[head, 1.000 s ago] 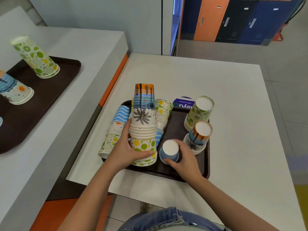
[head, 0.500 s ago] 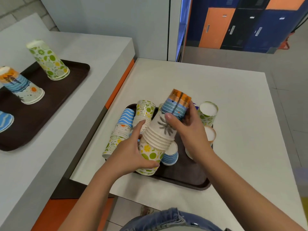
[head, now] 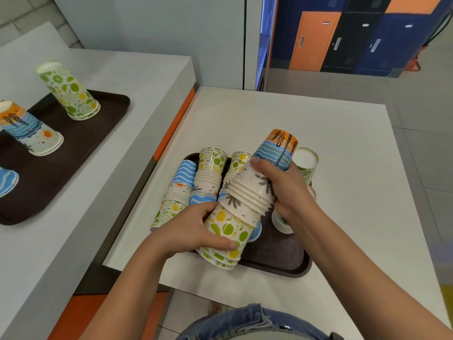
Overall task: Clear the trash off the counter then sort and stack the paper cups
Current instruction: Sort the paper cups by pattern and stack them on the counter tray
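Over the near edge of the dark, smooth-rimmed tray (head: 282, 268) on the matte white counter (head: 343, 143), the left hand (head: 193, 231) wraps the lime-printed lower end of a tilted stack of nested paper cups (head: 247, 200), their rolled rims ribbed. The right hand (head: 286, 190) is closed around its upper, palm-and-wave-printed end. Behind, three more tapered cup stacks (head: 196, 182) lie along the tray's left edge. On the far-left counter, a second tray (head: 103, 123) carries upturned cups (head: 68, 92).
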A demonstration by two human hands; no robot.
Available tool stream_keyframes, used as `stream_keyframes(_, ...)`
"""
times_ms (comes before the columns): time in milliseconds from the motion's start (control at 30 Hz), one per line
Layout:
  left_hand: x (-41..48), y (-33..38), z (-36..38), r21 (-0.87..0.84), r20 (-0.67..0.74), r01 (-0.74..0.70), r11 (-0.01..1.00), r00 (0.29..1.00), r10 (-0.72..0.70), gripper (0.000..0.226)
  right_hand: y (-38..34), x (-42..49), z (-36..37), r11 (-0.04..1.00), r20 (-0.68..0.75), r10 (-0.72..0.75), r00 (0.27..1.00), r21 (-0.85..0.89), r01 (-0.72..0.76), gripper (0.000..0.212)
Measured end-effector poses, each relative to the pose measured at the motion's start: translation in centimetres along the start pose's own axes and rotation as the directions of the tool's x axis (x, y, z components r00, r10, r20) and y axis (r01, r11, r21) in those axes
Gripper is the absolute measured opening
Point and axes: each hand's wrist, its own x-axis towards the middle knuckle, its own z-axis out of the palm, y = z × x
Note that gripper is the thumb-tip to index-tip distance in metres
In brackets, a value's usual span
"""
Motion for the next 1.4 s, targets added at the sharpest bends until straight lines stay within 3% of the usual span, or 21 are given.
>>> stream_keyframes(267, 0.1, 0.1, -0.5, -0.101, 0.027, -0.014, 0.995, 1.0, 0.017, 0.073, 0.3, -0.8, 0.2, 0.994, 0.13, 0.035, 0.991, 0.101, -0.048, 0.019)
stream_keyframes(467, 0.4, 0.0, -0.1, -0.104, 0.013, 0.019, 0.994, 1.0, -0.018, 0.085, 0.6, -0.5, -0.6, 0.99, 0.077, 0.055, 0.996, 0.124, -0.064, 0.011)
stream_keyframes(733, 0.1, 0.8, -0.8, -0.072, 0.051, 0.015, 0.997, 0.999, -0.012, 0.078, 0.1, 0.0, -0.9, 0.98, 0.031, 0.051, 0.998, 0.193, -0.056, 0.011)
stream_keyframes(900, -0.3, 0.4, -1.2, -0.101, 0.091, 0.019, 0.995, 0.996, -0.01, 0.077, -2.5, 0.6, -2.4, 0.974, -0.033, -0.052, 0.998, 0.22, 0.059, 0.009)
stream_keyframes(967, -0.3, 0.1, -1.5, -0.129, 0.073, 0.029, 0.991, 0.997, -0.02, 0.08, -3.7, 0.8, -3.6, 0.971, -0.092, -0.171, 0.981, 0.156, 0.184, 0.013)
stream_keyframes(1100, -0.3, 0.0, -2.5, -0.198, 0.002, 0.006, 0.98, 1.0, -0.006, 0.081, -4.7, 0.4, -6.8, 0.889, -0.194, -0.436, 0.879, -0.243, 0.388, 0.032)
stream_keyframes(1267, 1.5, 1.3, -2.9, -0.333, -0.187, -0.114, 0.936, 0.981, 0.052, 0.075, -1.8, -0.4, -9.2, 0.782, -0.205, -0.543, 0.814, -0.477, 0.401, 0.052)
stream_keyframes(1400, 5.5, 3.3, -1.9, -0.426, -0.318, -0.234, 0.874, 0.943, 0.097, 0.072, 2.6, 0.3, -10.4, 0.764, -0.13, -0.463, 0.877, -0.559, 0.32, 0.063)
